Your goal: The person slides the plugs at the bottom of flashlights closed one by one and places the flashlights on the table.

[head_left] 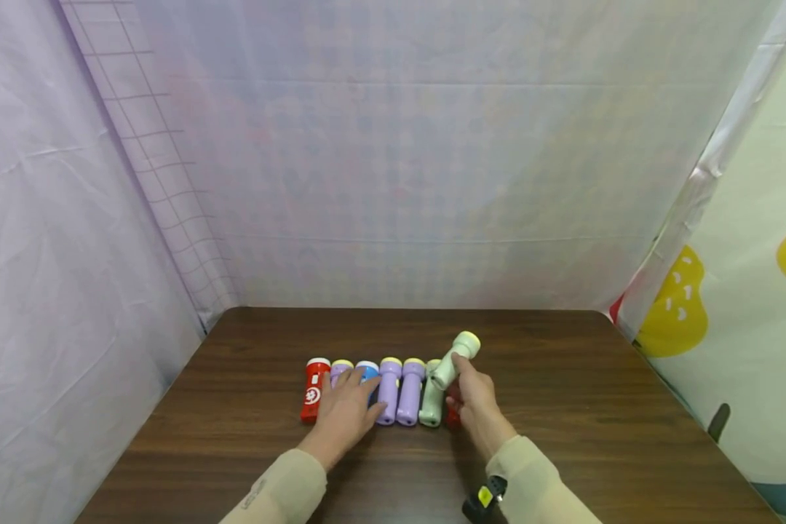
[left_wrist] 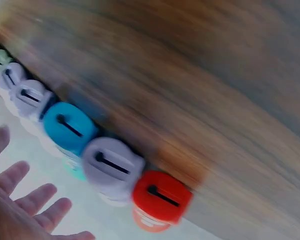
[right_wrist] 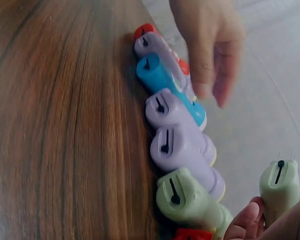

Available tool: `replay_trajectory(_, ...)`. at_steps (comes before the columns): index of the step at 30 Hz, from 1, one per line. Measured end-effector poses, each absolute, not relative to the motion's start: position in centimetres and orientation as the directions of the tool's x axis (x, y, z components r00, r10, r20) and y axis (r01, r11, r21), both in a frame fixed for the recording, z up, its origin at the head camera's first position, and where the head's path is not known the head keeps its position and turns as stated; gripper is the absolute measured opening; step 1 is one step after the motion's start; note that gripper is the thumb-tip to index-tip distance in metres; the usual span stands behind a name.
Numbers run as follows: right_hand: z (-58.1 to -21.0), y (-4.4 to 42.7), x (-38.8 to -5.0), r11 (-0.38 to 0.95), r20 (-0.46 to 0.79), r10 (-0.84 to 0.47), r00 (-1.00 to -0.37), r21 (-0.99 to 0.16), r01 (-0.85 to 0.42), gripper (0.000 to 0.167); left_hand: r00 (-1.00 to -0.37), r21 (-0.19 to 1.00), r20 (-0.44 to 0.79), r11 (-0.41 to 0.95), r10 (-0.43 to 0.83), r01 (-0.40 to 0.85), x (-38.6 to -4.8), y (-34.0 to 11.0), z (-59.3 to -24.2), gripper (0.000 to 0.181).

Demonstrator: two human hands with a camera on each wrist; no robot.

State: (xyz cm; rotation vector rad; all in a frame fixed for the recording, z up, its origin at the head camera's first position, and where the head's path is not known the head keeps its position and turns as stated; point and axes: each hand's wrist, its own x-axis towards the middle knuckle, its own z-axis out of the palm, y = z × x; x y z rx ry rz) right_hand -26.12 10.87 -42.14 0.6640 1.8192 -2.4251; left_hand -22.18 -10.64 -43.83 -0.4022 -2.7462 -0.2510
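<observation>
A row of small toy flashlights lies side by side on the table. From the left come a red flashlight [head_left: 311,397], a purple one [head_left: 342,368] and a blue one [head_left: 370,370], then two more purple flashlights [head_left: 389,393], a pale green one [head_left: 431,407] and another red one [head_left: 453,417], mostly hidden. My right hand [head_left: 479,406] grips a second pale green flashlight [right_wrist: 280,190], raised and tilted above the row's right end; two thin pins show at its tail end. Over the left part of the row my left hand [head_left: 346,413] spreads its fingers, apart from the flashlights in the left wrist view.
The dark wooden table [head_left: 236,437] runs back to a pale curtain [head_left: 393,182]. Another curtain [head_left: 59,255] hangs along the left side. A black strap device [head_left: 485,501] sits at the right wrist.
</observation>
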Motion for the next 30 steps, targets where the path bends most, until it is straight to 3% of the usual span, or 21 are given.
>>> replay_trajectory(14,-41.1,8.2,-24.8,-0.396,-0.342,0.151,-0.927,-0.880,0.260,0.031,-0.673,0.210,0.701,0.833,0.236,0.511,-22.1,-7.7,-43.2,0.039)
replay_trajectory(24,-40.5,6.9,-23.8,-0.551,-0.348,0.110,-0.931,-0.801,0.234,0.028,-0.610,0.205,0.768,0.827,0.195,0.523,-22.1,-7.0,-42.8,0.043)
replay_trajectory(30,-40.4,6.7,-23.7,-0.580,-0.345,0.090,-0.934,-0.781,0.233,0.028,-0.588,0.237,0.797,0.825,0.137,0.513,-22.1,-7.0,-42.7,0.039)
